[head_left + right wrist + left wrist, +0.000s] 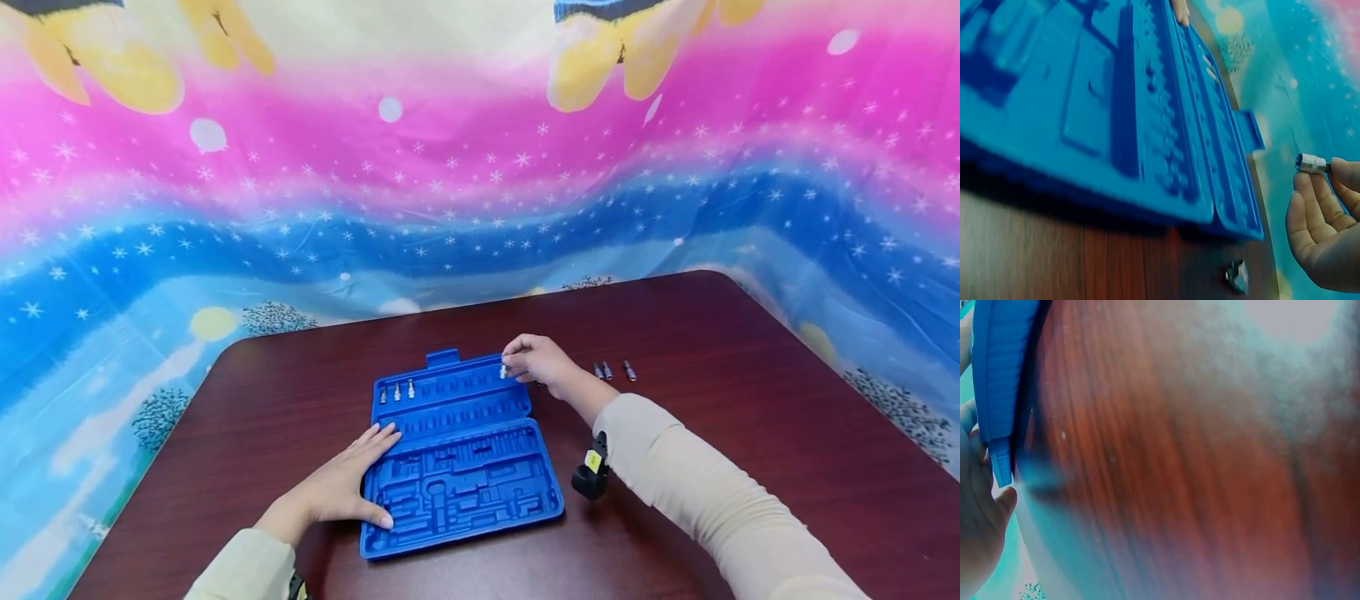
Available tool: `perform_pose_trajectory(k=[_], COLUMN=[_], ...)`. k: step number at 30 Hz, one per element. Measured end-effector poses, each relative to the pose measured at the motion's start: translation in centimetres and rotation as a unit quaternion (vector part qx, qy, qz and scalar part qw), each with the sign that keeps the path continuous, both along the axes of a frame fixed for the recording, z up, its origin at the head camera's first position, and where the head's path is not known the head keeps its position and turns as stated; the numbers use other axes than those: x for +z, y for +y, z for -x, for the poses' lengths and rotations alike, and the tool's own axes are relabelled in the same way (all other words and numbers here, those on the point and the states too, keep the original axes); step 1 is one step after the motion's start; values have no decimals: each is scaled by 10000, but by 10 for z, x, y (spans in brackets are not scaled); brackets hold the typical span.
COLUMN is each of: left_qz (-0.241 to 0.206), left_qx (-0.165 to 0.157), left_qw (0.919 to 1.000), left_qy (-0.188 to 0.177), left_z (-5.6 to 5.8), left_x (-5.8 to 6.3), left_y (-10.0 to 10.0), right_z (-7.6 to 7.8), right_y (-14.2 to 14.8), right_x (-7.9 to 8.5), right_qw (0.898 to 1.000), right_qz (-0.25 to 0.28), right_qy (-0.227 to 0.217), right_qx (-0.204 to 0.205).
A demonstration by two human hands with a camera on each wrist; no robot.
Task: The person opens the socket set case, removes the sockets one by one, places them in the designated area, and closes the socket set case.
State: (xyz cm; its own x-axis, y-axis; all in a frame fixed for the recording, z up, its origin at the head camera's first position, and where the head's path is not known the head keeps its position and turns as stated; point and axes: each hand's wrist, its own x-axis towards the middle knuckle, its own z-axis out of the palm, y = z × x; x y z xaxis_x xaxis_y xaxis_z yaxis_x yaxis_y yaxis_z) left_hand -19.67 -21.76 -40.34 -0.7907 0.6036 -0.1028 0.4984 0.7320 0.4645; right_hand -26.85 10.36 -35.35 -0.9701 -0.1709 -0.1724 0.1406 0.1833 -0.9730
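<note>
A blue moulded tool case (465, 537) lies unfolded on the table, its shaped recesses facing up. Along its left edge rests my left hand (341, 483), fingers stretched over the side and thumb near the front corner. The left wrist view shows part of this hand (985, 512) against the blue case (1000, 369). Above the right end of the far row, my right hand (543, 364) pinches a small silver bit socket (1311, 164) between thumb and fingertips. Three similar bit sockets (397, 392) stand in slots at the left of that row.
Right of the case, several more bit sockets (630, 372) lie on the dark red wooden table (750, 433). One socket (1237, 277) lies close beside the case. The case's latch tab (442, 358) sticks out at the far side. A printed cloth (480, 192) hangs behind the table.
</note>
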Motion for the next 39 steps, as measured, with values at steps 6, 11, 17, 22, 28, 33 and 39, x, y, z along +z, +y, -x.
perform_pose_trajectory(k=[6,11,17,22,28,33,39], left_qz=[-42,-76,-112,-141,-167,-194,-200], left_qx=[-25,10,64,42,23,8,4], left_qw=[10000,10000,9999,9999,9998,9997,9998], left_qy=[25,20,-10,-18,-102,-115,-92], left_z=[2,2,2,2,0,-1,-1], left_x=[-1,-1,-1,-2,-2,-1,-1], left_y=[0,0,-1,-1,-1,0,-1], right_z=[0,1,5,9,12,13,16], right_y=[21,37,56,70,82,88,85], right_x=[2,4,1,-2,-7,-10,-13], right_qw=[9998,9994,9973,9949,9894,9848,9795], right_qz=[-173,-342,-725,-999,-1429,-1712,-1995], right_qy=[81,56,34,9,-7,-17,-36], right_qx=[16,86,138,115,241,302,268])
